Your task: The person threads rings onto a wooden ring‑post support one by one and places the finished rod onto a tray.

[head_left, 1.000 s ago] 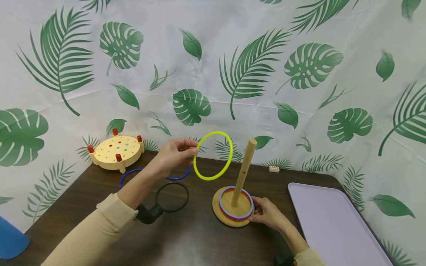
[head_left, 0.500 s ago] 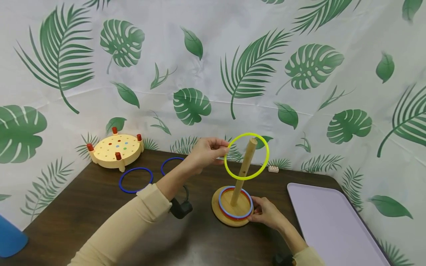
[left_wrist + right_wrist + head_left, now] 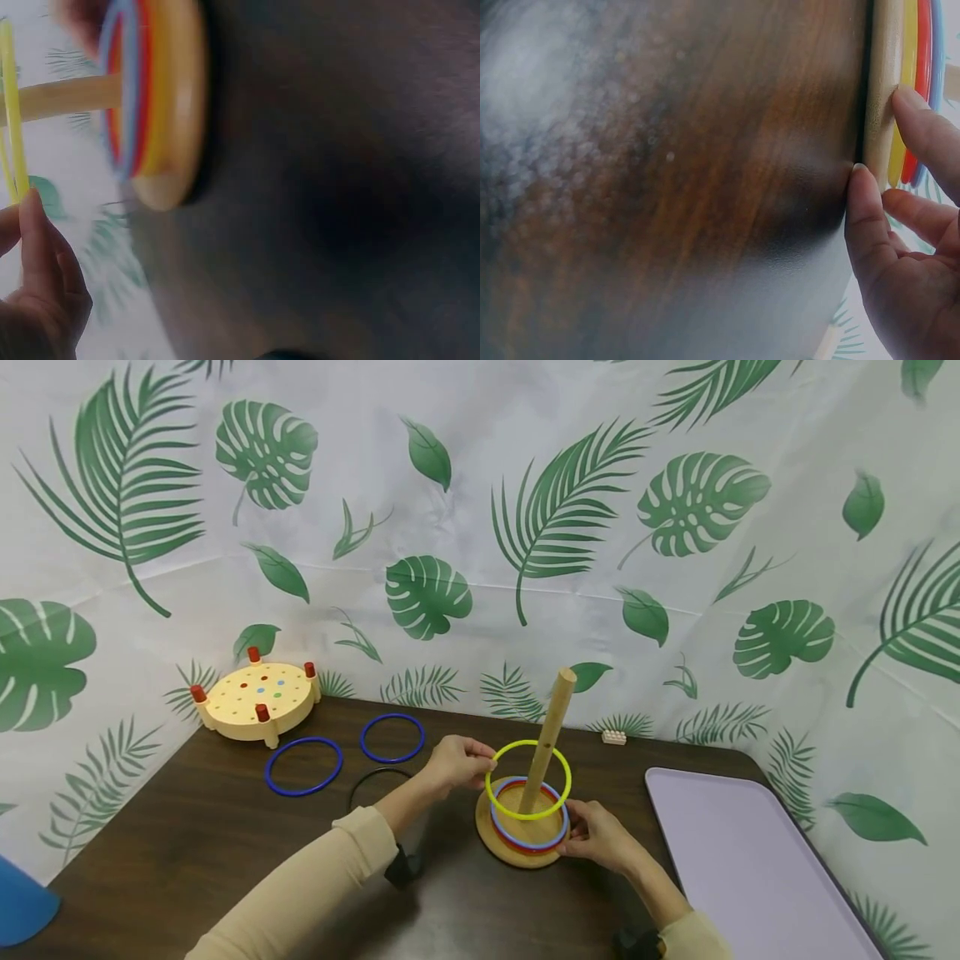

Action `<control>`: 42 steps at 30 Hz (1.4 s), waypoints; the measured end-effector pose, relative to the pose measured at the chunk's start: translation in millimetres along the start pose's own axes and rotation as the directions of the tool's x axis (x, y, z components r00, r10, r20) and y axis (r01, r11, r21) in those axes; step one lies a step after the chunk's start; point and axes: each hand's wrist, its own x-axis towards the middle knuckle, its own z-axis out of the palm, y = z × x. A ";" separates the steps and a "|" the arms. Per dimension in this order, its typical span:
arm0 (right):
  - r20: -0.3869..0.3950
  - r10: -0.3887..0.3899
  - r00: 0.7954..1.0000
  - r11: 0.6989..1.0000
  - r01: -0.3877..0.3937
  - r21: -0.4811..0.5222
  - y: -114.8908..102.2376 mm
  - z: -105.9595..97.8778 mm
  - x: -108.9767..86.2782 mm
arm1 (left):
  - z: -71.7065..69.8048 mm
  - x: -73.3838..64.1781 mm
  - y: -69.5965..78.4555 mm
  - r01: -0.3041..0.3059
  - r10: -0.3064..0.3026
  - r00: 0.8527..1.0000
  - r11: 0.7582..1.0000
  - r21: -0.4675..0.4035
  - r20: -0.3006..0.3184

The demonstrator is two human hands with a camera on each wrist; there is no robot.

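Observation:
My left hand (image 3: 459,762) pinches a yellow ring (image 3: 15,146) between thumb and fingertip. That ring encircles the upright wooden peg (image 3: 555,710), partway down it and above the rings lower down. At the peg's foot, a light blue ring (image 3: 937,60), a red ring (image 3: 923,60) and another yellow ring (image 3: 909,45) lie stacked on the round wooden base (image 3: 484,828). My right hand (image 3: 603,837) holds the base's right edge, with thumb and fingers at its rim in the right wrist view.
Two dark blue rings (image 3: 267,770) and a black ring (image 3: 360,781), partly behind my left arm, lie left on the table. A pegged wooden board (image 3: 258,697) stands back left. A lilac tray (image 3: 735,852) lies right, a small pink block (image 3: 613,737) behind, a blue object (image 3: 26,906) far left.
My left hand has carried the yellow ring rightward to the peg, then down, so the peg now passes through it. The right hand has stayed at the base.

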 end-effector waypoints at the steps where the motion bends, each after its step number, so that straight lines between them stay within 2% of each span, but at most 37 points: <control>1: -0.002 -0.003 1.000 1.000 0.003 -0.004 0.2 0.0 -0.1 | 1.8 1.4 -6.0 0.015 -0.015 1.000 1.000 0.006 -0.009; 4: -0.003 -0.006 1.000 1.000 0.006 0.000 0.6 0.1 -0.5 | 7.5 4.9 -19.3 0.044 -0.043 0.999 0.999 0.023 -0.031; 7: -0.004 -0.001 1.000 1.000 0.001 -0.002 0.0 -0.1 -0.6 | 13.1 7.1 -26.1 0.050 -0.049 0.998 0.998 0.033 -0.046; 13: -0.012 0.014 1.000 1.000 -0.014 -0.017 -2.3 -0.8 -0.3 | 21.8 9.6 -30.2 0.040 -0.036 0.998 0.997 0.069 -0.059; 18: -0.005 0.009 1.000 1.000 -0.009 0.009 -3.1 -0.7 -0.1 | 25.5 10.4 -32.9 0.045 -0.040 0.997 0.996 0.083 -0.063; 27: 0.001 -0.011 1.000 1.000 0.011 0.021 -3.4 -0.1 0.3 | 27.0 8.9 -35.5 0.055 -0.050 0.996 0.995 0.079 -0.072; 36: 0.001 0.017 1.000 1.000 -0.017 0.019 -4.2 -0.2 1.3 | 25.7 7.5 -38.5 0.042 -0.037 0.997 0.997 0.071 -0.069; 42: 0.011 0.022 1.000 0.999 -0.022 0.032 -2.9 0.0 0.0 | 21.4 3.9 -39.3 0.032 -0.030 0.999 0.998 0.045 -0.042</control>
